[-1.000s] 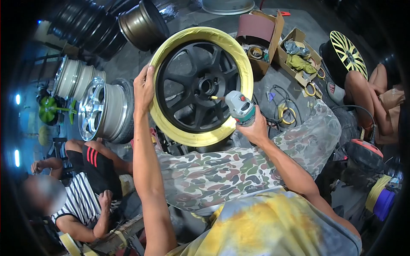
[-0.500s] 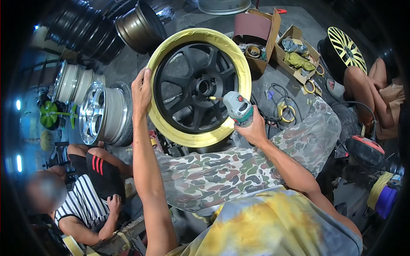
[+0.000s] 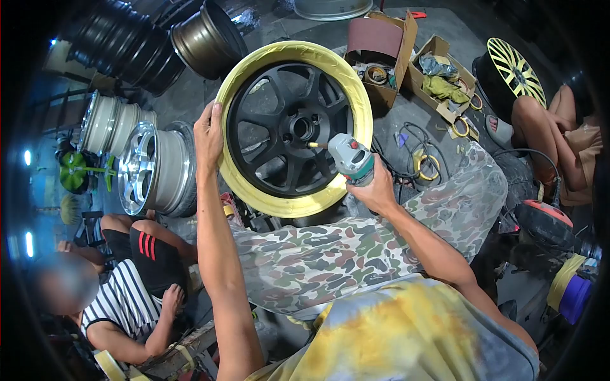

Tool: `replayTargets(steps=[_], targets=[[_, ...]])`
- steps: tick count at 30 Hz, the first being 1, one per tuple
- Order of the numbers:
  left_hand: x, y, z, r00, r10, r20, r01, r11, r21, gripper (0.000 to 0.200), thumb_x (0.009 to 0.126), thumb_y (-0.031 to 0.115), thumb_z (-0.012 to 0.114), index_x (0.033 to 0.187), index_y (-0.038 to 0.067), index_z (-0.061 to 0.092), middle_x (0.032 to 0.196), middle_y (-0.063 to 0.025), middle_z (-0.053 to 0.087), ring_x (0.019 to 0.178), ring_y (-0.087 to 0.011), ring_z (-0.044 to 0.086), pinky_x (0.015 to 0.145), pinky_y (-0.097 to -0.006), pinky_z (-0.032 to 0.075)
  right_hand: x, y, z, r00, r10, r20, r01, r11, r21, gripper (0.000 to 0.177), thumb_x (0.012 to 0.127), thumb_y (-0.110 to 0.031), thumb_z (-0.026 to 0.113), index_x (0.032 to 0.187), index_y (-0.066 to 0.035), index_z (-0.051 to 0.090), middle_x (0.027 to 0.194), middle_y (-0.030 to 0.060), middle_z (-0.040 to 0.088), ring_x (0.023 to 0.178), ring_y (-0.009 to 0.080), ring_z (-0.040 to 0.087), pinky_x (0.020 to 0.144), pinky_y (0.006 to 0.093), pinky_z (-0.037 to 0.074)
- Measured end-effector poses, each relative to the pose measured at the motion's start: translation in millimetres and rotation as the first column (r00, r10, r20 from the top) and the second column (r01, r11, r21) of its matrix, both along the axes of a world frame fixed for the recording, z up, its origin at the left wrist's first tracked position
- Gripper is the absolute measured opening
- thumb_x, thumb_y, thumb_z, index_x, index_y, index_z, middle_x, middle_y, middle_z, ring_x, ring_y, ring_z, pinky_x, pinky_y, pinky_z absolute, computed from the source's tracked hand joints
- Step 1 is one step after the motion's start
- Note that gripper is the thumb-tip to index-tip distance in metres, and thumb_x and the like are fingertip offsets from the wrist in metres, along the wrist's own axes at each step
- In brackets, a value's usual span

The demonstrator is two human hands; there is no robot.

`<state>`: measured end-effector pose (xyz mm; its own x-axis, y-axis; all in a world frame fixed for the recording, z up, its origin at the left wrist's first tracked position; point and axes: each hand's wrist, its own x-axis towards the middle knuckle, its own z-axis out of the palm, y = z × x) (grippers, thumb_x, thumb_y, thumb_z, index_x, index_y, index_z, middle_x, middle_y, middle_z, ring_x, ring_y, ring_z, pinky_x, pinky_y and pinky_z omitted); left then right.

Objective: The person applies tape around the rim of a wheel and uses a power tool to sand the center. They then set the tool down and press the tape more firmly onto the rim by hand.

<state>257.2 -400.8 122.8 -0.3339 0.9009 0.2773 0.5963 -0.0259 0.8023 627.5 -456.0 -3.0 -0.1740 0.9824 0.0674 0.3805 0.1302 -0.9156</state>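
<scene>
A black spoked wheel rim (image 3: 286, 165) with yellow tape over its outer lip stands tilted in front of me. My left hand (image 3: 208, 136) grips the taped lip on its left side. In my right hand (image 3: 375, 190) is a grey and teal angle grinder (image 3: 351, 159), fingers wrapped round its body. A thin bit with a yellowish tip (image 3: 312, 145) sticks out from the grinder's head and overlaps the spokes just below the hub. Camouflage trousers (image 3: 343, 254) cover my legs beneath the rim.
Cardboard boxes (image 3: 438, 108) with tape rolls and a sanding belt (image 3: 375, 38) stand behind on the right. Cables (image 3: 413, 136) lie beside the rim. Other wheels (image 3: 155, 168) stand at left. A person in a striped top (image 3: 121, 305) sits left; another person's legs (image 3: 540, 140) show right.
The rim, both my hands and the grinder have shifted very slightly left. The person at left now has one hand raised near the head.
</scene>
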Motion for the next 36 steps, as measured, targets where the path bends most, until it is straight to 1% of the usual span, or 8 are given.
replayTargets(steps=[15, 18, 24, 27, 30, 31, 34, 36], targets=[[0, 0, -2, 1.0, -0.005, -0.008, 0.006, 1.0, 0.006, 0.043, 0.11, 0.031, 0.054, 0.131, -0.005, 0.067, 0.114, -0.0128, 0.075, 0.106, -0.0159, 0.064, 0.098, -0.0304, 0.048, -1, -1, -4, 0.999, 0.004, -0.036, -0.007, 0.997, -0.075, 0.069, 0.067, -0.019, 0.086, 0.124, 0.0, 0.052, 0.109, 0.0245, 0.07, 0.103, 0.0447, 0.069, 0.09, 0.049, 0.054], [8, -2, 5, 0.998, 0.01, -0.055, -0.009, 1.0, 0.008, 0.044, 0.11, 0.031, 0.054, 0.132, -0.005, 0.067, 0.114, -0.0132, 0.075, 0.106, -0.0161, 0.064, 0.098, -0.0302, 0.048, -1, 0, -6, 1.0, -0.011, 0.001, 0.011, 1.0, -0.025, 0.069, 0.067, -0.019, 0.086, 0.125, 0.0, 0.052, 0.108, 0.0242, 0.071, 0.102, 0.0437, 0.07, 0.09, 0.0487, 0.054], [3, 0, 1, 1.0, 0.016, 0.002, -0.016, 1.0, -0.008, 0.044, 0.11, 0.031, 0.054, 0.132, -0.005, 0.066, 0.116, -0.0137, 0.074, 0.106, -0.0169, 0.064, 0.099, -0.0303, 0.048, 2, 0, 4, 1.0, 0.005, 0.005, -0.004, 0.995, -0.101, 0.067, 0.07, -0.024, 0.087, 0.123, 0.0, 0.053, 0.111, 0.0216, 0.071, 0.105, 0.0396, 0.071, 0.092, 0.0463, 0.054], [-5, 3, -5, 1.0, 0.006, -0.005, -0.006, 1.0, 0.01, 0.044, 0.11, 0.031, 0.054, 0.133, -0.005, 0.066, 0.116, -0.0142, 0.074, 0.106, -0.0172, 0.065, 0.099, -0.0303, 0.048, 8, -1, 1, 0.998, -0.045, -0.041, 0.041, 0.993, -0.108, 0.073, 0.069, -0.026, 0.089, 0.128, -0.001, 0.053, 0.114, 0.0188, 0.072, 0.106, 0.0333, 0.071, 0.094, 0.0441, 0.054], [-13, 6, -11, 1.0, 0.001, -0.006, -0.001, 1.0, 0.022, 0.044, 0.11, 0.031, 0.054, 0.133, -0.005, 0.066, 0.116, -0.0145, 0.074, 0.107, -0.0174, 0.065, 0.099, -0.0303, 0.048, 15, -2, 2, 0.998, -0.055, -0.001, 0.055, 0.998, -0.039, 0.067, 0.069, -0.025, 0.086, 0.122, 0.0, 0.054, 0.107, 0.0225, 0.072, 0.101, 0.04, 0.072, 0.089, 0.047, 0.055], [-14, 5, -12, 1.0, 0.002, -0.004, -0.002, 1.0, 0.017, 0.044, 0.11, 0.031, 0.054, 0.133, -0.005, 0.066, 0.116, -0.0145, 0.074, 0.107, -0.0174, 0.065, 0.099, -0.0303, 0.048, 17, -1, 0, 0.998, -0.055, -0.026, 0.053, 0.995, -0.08, 0.066, 0.069, -0.025, 0.086, 0.121, 0.0, 0.053, 0.106, 0.0228, 0.072, 0.101, 0.041, 0.072, 0.089, 0.0474, 0.055], [-14, 5, -9, 1.0, -0.001, 0.019, 0.001, 1.0, -0.03, 0.044, 0.11, 0.031, 0.054, 0.133, -0.005, 0.066, 0.117, -0.0148, 0.074, 0.108, -0.0177, 0.065, 0.099, -0.0306, 0.048, 15, 1, 1, 0.998, -0.059, -0.019, 0.057, 0.996, -0.069, 0.066, 0.069, -0.025, 0.087, 0.12, 0.0, 0.053, 0.105, 0.023, 0.072, 0.099, 0.0419, 0.072, 0.088, 0.0481, 0.055], [-11, 5, -7, 0.999, 0.021, -0.049, -0.022, 0.999, -0.025, 0.044, 0.11, 0.031, 0.054, 0.132, -0.005, 0.067, 0.118, -0.015, 0.074, 0.109, -0.0177, 0.065, 0.099, -0.0307, 0.048, 13, 2, -1, 0.999, -0.047, -0.021, 0.045, 0.996, -0.077, 0.065, 0.069, -0.025, 0.086, 0.119, 0.0, 0.053, 0.105, 0.0234, 0.072, 0.1, 0.0421, 0.071, 0.088, 0.0483, 0.055]])
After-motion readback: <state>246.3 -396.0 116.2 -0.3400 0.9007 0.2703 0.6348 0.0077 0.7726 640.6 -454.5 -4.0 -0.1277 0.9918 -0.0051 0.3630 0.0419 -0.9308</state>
